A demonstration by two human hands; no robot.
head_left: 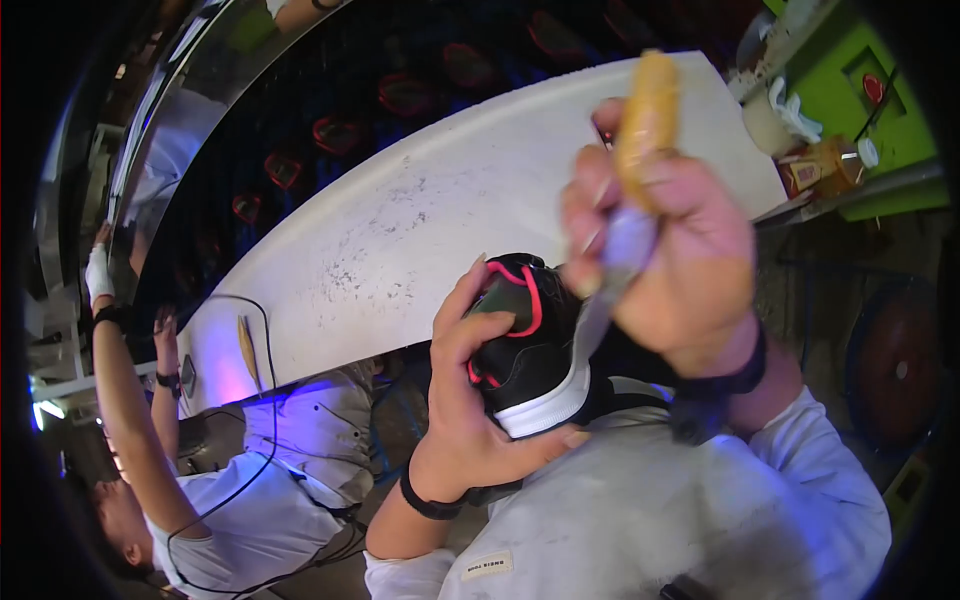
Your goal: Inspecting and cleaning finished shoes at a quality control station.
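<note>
A black shoe [530,350] with red trim and a white sole is gripped by my left hand [460,400], fingers and thumb wrapped around it, close to my body. My right hand [680,240], smeared by motion, closes round a yellow-handled tool [648,110] whose handle points up. The tool's metal blade [605,300] runs down to the shoe's white sole edge; I cannot tell whether the two touch.
A white bench [450,190] curves ahead of me; a dark belt beyond carries several red-rimmed items [335,135]. Another tool [247,345] and a black cable [268,330] lie at left, beside a person [260,500] reaching up. An amber bottle [838,165] stands right.
</note>
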